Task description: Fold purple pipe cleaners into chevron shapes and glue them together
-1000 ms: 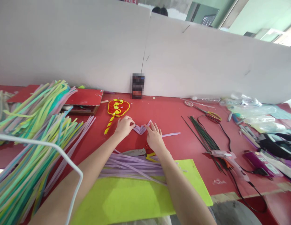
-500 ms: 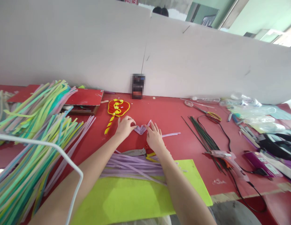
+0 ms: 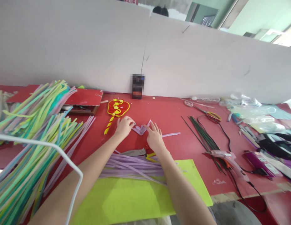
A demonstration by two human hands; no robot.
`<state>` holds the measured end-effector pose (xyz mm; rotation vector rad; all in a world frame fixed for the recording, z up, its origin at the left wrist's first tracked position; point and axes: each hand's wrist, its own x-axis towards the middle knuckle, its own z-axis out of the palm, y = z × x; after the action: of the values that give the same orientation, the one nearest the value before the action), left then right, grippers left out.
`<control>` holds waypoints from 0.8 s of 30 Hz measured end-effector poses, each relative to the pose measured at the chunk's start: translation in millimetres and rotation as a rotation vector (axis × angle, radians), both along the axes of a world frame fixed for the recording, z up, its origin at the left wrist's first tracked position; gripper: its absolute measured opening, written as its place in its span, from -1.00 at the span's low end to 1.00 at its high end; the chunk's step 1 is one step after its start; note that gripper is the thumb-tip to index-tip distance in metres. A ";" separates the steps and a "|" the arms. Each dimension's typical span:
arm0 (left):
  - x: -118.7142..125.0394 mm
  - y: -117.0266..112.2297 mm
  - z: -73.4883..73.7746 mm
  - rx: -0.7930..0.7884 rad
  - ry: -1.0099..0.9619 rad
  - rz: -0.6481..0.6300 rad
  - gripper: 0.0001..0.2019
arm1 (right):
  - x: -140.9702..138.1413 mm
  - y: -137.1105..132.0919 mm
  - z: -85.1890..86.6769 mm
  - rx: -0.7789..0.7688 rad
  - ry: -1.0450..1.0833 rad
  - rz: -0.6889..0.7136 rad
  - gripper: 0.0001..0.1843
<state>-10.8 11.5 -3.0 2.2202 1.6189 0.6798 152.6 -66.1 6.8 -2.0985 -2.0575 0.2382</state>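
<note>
On the smooth red tabletop (image 3: 171, 114) lies a V of nested lilac strips (image 3: 141, 131). The bare left hand (image 3: 124, 126) pinches its left end; the bare right hand (image 3: 155, 136), fingers spread, touches its right arm, whether gripping I cannot tell.

On the table (image 3: 178, 109), the folded strips (image 3: 141, 131) lay between the left hand (image 3: 125, 126) and the right hand (image 3: 155, 134). Left of and slightly behind the folded strips was the fan (image 3: 123, 110); farther left, the strip pile (image 3: 30, 181). Behind them, a blurred object (image 3: 137, 86) stood beside the partition (image 3: 89, 47). Before them came the knife-like blade (image 3: 135, 152), then the loose bundle (image 3: 133, 168), partly on the mat (image 3: 126, 200). Right of them were the stems (image 3: 204, 132), the glue gun (image 3: 230, 159) and, farther right, the socket block (image 3: 262, 163).
</note>
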 end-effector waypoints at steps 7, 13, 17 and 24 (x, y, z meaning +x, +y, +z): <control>0.8 -1.8 4.7 -0.037 -0.004 0.003 -0.88 | 0.3 -0.2 1.9 0.002 0.013 -0.005 -0.27; 1.8 -1.6 3.3 -0.028 -0.014 0.006 -0.90 | 0.1 -0.9 1.6 0.004 0.003 -0.016 -0.27; 2.5 -2.2 1.5 -0.030 -0.009 0.012 -0.92 | -0.4 -1.7 3.2 0.010 0.009 -0.031 -0.28; 3.4 -4.0 1.4 -0.028 0.007 0.010 -0.92 | 1.2 -1.4 8.3 0.114 0.071 -0.032 -0.36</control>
<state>-7.4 7.5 -1.6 2.1987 1.6332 0.6488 153.8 -67.5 15.2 -2.0246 -1.9476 0.1828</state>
